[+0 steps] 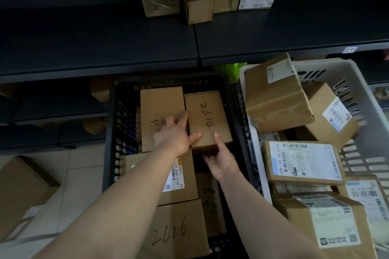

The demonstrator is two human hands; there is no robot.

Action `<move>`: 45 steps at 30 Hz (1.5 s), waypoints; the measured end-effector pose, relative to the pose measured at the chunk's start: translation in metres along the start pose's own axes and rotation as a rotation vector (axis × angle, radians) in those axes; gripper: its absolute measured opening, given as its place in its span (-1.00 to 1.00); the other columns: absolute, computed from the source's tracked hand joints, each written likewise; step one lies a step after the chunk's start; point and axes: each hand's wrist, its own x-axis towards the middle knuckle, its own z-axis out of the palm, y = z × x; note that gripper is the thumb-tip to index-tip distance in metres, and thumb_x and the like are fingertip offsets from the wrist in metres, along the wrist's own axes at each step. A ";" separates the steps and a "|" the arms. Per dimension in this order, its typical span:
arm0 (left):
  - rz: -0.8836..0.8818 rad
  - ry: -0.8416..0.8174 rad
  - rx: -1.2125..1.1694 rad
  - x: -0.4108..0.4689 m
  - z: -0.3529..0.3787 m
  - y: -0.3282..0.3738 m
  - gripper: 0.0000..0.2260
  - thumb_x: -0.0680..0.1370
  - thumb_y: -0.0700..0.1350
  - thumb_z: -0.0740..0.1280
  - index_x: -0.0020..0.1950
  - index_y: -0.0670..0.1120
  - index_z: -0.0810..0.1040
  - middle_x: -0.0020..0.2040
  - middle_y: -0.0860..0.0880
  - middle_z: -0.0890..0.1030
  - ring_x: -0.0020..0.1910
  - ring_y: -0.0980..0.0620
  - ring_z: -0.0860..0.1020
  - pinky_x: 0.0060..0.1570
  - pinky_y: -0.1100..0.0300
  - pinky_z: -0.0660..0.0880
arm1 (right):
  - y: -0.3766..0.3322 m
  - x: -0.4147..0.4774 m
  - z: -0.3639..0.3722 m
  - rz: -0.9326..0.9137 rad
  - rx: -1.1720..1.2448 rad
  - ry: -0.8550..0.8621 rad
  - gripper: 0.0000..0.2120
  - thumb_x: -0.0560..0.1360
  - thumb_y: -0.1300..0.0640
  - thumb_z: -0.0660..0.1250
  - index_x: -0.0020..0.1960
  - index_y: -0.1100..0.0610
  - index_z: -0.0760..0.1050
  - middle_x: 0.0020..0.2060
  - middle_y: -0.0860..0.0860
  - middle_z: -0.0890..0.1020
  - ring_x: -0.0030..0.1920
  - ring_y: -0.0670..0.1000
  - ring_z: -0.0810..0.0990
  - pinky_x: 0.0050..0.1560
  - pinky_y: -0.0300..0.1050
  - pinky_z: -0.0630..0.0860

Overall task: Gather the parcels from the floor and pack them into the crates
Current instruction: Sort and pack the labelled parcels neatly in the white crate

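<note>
Two crates are holding parcels: the black crate [109, 132] at frame centre and the white crate [357, 153] at right, each carrying several boxes. You are seating the box marked 2614 [207, 118] in the far half of the black crate, just beside a plain box [161, 101].

Your left hand [172, 134] is lying flat across that plain box, fingers straight and spread, thumb touching the 2614 box. Your right hand [221, 160] is pinching its near edge, index finger on top, thumb at the front face; the other fingers are hidden.

Judgement: packing is looking well advanced but unfinished. One floor box [23, 191] is waiting on the tiles at lower left, and the black crate is showing a gap at its near right.
</note>
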 end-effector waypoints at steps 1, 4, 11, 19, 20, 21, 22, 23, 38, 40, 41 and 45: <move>0.003 0.003 0.011 0.001 0.001 0.000 -0.25 0.49 0.42 0.14 0.57 0.22 -0.11 0.46 -0.09 0.17 0.38 -0.14 0.33 0.18 -0.07 0.43 | 0.001 0.001 -0.001 -0.009 0.015 -0.003 -0.41 0.47 0.02 0.48 0.39 0.22 0.37 0.12 0.18 0.57 0.10 0.09 0.56 0.42 0.04 0.35; 0.012 0.026 0.048 0.002 0.004 0.002 -0.24 0.48 0.41 0.17 0.56 0.21 -0.09 0.44 -0.09 0.19 0.35 -0.13 0.36 0.17 -0.06 0.43 | 0.002 0.004 -0.004 -0.028 0.009 -0.002 -0.46 0.46 0.05 0.48 0.35 0.20 0.42 0.13 0.15 0.61 0.15 0.08 0.58 0.44 0.03 0.34; 0.049 0.047 0.080 -0.001 0.005 -0.003 -0.22 0.47 0.42 0.16 0.57 0.21 -0.10 0.38 -0.08 0.22 0.32 -0.12 0.38 0.16 -0.05 0.43 | 0.006 0.002 -0.005 -0.020 -0.045 0.004 -0.55 0.44 0.15 0.50 0.28 0.15 0.48 0.15 0.13 0.63 0.12 0.03 0.59 0.32 -0.06 0.38; 0.046 0.050 0.089 -0.001 0.007 -0.001 -0.20 0.47 0.42 0.17 0.57 0.21 -0.12 0.40 -0.09 0.21 0.31 -0.12 0.39 0.16 -0.06 0.43 | 0.001 0.004 -0.005 -0.029 -0.179 0.030 -0.31 0.44 0.09 0.51 0.47 0.20 0.31 0.26 0.12 0.55 0.29 0.08 0.49 0.49 0.05 0.24; 0.049 0.052 0.083 -0.003 0.005 -0.003 -0.21 0.48 0.42 0.17 0.57 0.20 -0.12 0.41 -0.09 0.20 0.32 -0.12 0.37 0.18 -0.06 0.42 | 0.001 0.002 -0.004 -0.031 -0.206 0.038 -0.27 0.44 0.07 0.51 0.50 0.20 0.27 0.34 0.13 0.50 0.40 0.11 0.40 0.51 0.07 0.22; 0.057 0.058 0.072 -0.006 0.004 -0.004 -0.22 0.49 0.40 0.18 0.57 0.19 -0.11 0.41 -0.09 0.21 0.34 -0.12 0.36 0.20 -0.06 0.40 | 0.001 -0.001 -0.002 -0.035 -0.231 0.055 -0.24 0.45 0.05 0.51 0.52 0.20 0.23 0.40 0.14 0.43 0.46 0.14 0.32 0.51 0.07 0.21; 0.072 0.066 0.056 -0.010 0.004 -0.005 -0.24 0.50 0.37 0.19 0.58 0.17 -0.09 0.42 -0.09 0.21 0.36 -0.12 0.33 0.23 -0.06 0.37 | 0.000 -0.005 0.000 -0.039 -0.252 0.077 -0.23 0.46 0.05 0.49 0.54 0.20 0.21 0.44 0.16 0.38 0.49 0.16 0.28 0.52 0.07 0.21; 0.089 0.073 0.032 -0.015 0.004 -0.006 -0.26 0.52 0.34 0.20 0.58 0.15 -0.05 0.42 -0.10 0.22 0.38 -0.12 0.31 0.27 -0.06 0.34 | -0.001 -0.011 0.003 -0.042 -0.278 0.096 -0.25 0.48 0.06 0.47 0.54 0.21 0.20 0.46 0.17 0.36 0.49 0.17 0.27 0.51 0.06 0.22; 0.121 0.214 -0.734 -0.100 -0.057 0.057 -0.70 0.62 -0.07 0.25 0.32 -0.12 0.52 0.21 -0.06 0.58 0.13 0.02 0.52 0.00 0.25 0.35 | -0.091 -0.157 0.014 -0.556 -0.737 0.103 -0.57 0.54 0.03 0.39 0.35 0.17 0.48 0.11 0.06 0.65 0.13 0.03 0.62 0.29 0.05 0.52; 0.185 0.226 -0.752 -0.109 -0.066 0.083 -0.72 0.62 -0.06 0.25 0.31 -0.09 0.53 0.21 -0.03 0.58 0.15 0.03 0.52 0.02 0.25 0.36 | -0.119 -0.179 0.002 -0.671 -0.813 0.131 -0.73 0.56 0.04 0.36 0.22 0.11 0.57 0.05 0.00 0.65 0.10 0.01 0.62 0.22 -0.02 0.55; 0.214 0.223 -0.763 -0.112 -0.069 0.098 -0.71 0.62 -0.05 0.25 0.31 -0.08 0.53 0.21 -0.02 0.58 0.16 0.03 0.52 0.03 0.25 0.37 | -0.134 -0.189 -0.005 -0.723 -0.844 0.155 -0.81 0.58 0.04 0.33 0.17 0.04 0.58 0.04 -0.02 0.65 0.07 -0.02 0.62 0.13 -0.08 0.56; 0.311 0.169 -0.781 -0.119 -0.073 0.164 -0.70 0.62 -0.02 0.25 0.33 -0.06 0.51 0.21 0.01 0.57 0.08 0.11 0.49 0.01 0.25 0.37 | -0.202 -0.201 -0.049 -0.838 -0.976 0.313 -0.76 0.63 0.09 0.26 0.26 0.04 0.55 0.06 -0.08 0.63 -0.02 -0.08 0.55 -0.08 -0.21 0.45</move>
